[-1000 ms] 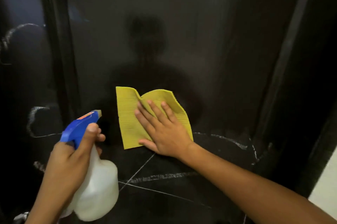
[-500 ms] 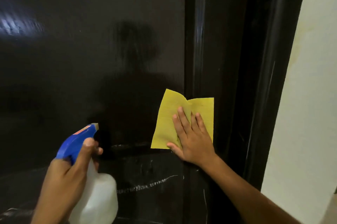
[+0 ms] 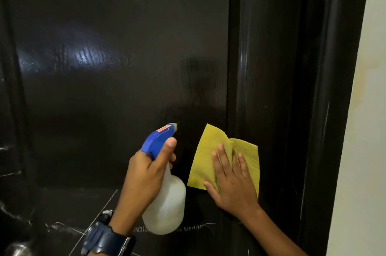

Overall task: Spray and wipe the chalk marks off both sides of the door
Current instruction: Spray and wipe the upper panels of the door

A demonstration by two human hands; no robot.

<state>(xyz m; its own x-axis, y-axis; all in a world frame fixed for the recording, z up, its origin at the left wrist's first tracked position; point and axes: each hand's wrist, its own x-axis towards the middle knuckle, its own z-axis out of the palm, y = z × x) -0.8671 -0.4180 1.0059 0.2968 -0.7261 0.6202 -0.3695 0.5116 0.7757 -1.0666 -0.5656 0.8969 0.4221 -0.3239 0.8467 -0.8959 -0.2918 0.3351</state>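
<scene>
1. Head view: the left hand is gripping the bottle by its neck, thumb lying along the blue sprayer; nozzle pointing at the door. The bottle is translucent white; I cannot tell what is in it.
2. The right hand is pressing the yellow cloth flat against the door, fingers straight and spread, just beside the panel's right edge.
3. Chalk lines are showing low on the door, below both hands. A watch is sitting on the left wrist.
4. Against half a second ago: the bottle is standing higher and much closer to the cloth; the cloth is remaining at the panel edge.
</scene>
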